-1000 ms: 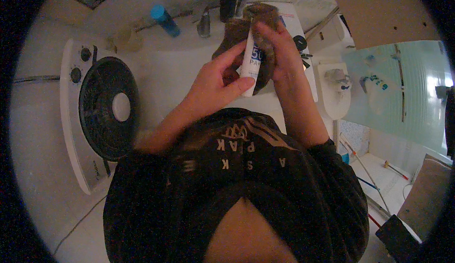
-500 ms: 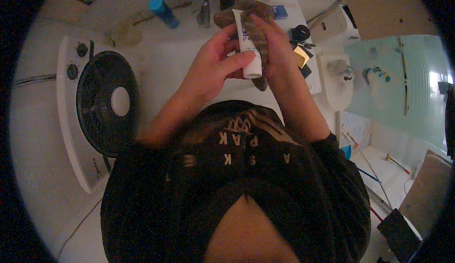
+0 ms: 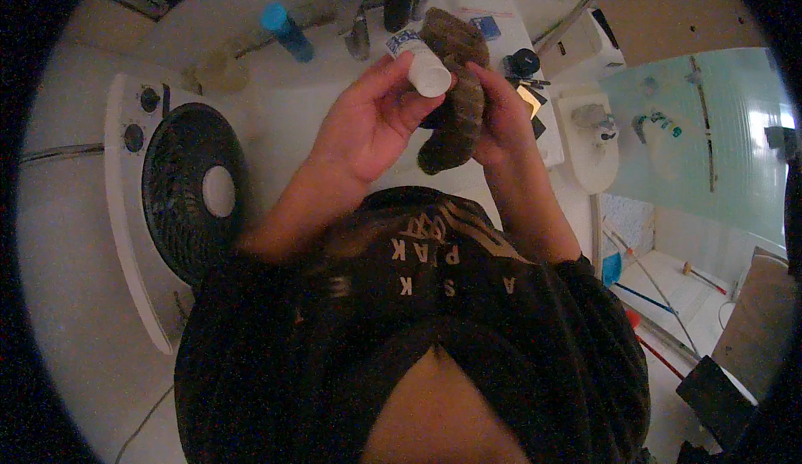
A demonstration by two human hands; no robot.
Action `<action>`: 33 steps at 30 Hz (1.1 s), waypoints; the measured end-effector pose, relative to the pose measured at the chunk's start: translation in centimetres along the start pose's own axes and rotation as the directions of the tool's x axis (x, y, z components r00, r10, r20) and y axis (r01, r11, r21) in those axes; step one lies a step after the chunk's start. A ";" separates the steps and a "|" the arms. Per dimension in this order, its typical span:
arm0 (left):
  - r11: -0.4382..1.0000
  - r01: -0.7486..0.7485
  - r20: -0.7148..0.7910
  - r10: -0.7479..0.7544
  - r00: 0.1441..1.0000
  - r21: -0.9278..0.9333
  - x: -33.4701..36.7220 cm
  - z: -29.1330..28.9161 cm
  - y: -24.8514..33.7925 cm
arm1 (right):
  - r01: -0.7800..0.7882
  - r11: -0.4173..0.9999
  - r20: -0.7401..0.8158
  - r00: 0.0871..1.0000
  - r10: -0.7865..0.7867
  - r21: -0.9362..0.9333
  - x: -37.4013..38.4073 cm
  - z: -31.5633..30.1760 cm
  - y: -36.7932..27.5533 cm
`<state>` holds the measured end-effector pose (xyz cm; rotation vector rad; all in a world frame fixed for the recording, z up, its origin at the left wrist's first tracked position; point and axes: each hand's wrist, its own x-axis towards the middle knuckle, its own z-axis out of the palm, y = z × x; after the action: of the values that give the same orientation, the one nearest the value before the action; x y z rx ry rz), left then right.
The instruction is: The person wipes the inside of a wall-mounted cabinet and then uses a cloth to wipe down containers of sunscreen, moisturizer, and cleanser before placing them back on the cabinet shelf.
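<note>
Tube [image 3: 417, 61], white with blue print, sits in the upper middle of the frame, its pale cap end facing the camera. The left hand [image 3: 363, 126] pinches it between thumb and fingers. Just right of it, the right hand [image 3: 503, 117] grips a brown cloth [image 3: 464, 117] by its right edge, some fingers hidden behind. A fan [image 3: 185, 187] fills the left side; a blue bottle [image 3: 286, 31] and a dark bottle [image 3: 398, 1] stand toward the top.
</note>
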<state>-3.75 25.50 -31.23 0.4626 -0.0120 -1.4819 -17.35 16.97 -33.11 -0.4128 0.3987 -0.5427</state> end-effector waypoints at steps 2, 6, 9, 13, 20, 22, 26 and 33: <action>0.999 0.005 -0.012 -0.005 1.000 -0.051 0.2 -0.4 0.1 | 0.119 0.992 0.103 0.988 -0.114 -0.040 -0.8 1.3 0.3; 0.997 -0.034 0.045 0.037 0.998 -0.075 0.6 -1.7 -0.2 | 0.560 0.015 0.492 0.739 -0.460 -0.828 -0.3 2.7 1.5; 0.996 -0.092 0.039 0.091 0.995 0.012 0.3 -2.4 -0.6 | 0.583 0.012 0.527 0.742 -0.414 -0.812 0.6 1.4 1.4; 0.997 -0.076 -0.014 0.076 0.997 0.002 0.0 -2.1 -0.6 | 0.459 -0.055 0.424 0.760 -0.492 -0.887 0.0 1.5 1.8; 0.994 0.090 -0.101 -0.096 0.990 -0.060 -0.8 -0.8 0.0 | 0.374 0.822 -0.242 0.829 -0.504 -0.430 -0.6 3.4 2.0; 0.991 0.102 -0.075 -0.108 0.991 -0.085 -0.4 -2.0 0.1 | 0.414 0.897 -0.161 0.885 -0.436 -0.155 -0.9 3.2 2.1; 0.981 0.158 0.047 -0.153 0.987 -0.116 0.6 -3.8 -0.7 | 0.513 0.693 0.419 0.849 -0.322 -0.506 -1.5 2.1 1.3; 0.990 0.058 0.114 -0.044 0.993 -0.127 1.4 -3.0 -1.7 | 0.588 -0.081 0.578 0.748 -0.326 -0.805 -0.2 0.8 -1.2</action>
<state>-4.35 25.01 -34.88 0.2767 0.0082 -1.5469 -17.66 16.37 -31.79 -2.0801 0.3543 -0.8654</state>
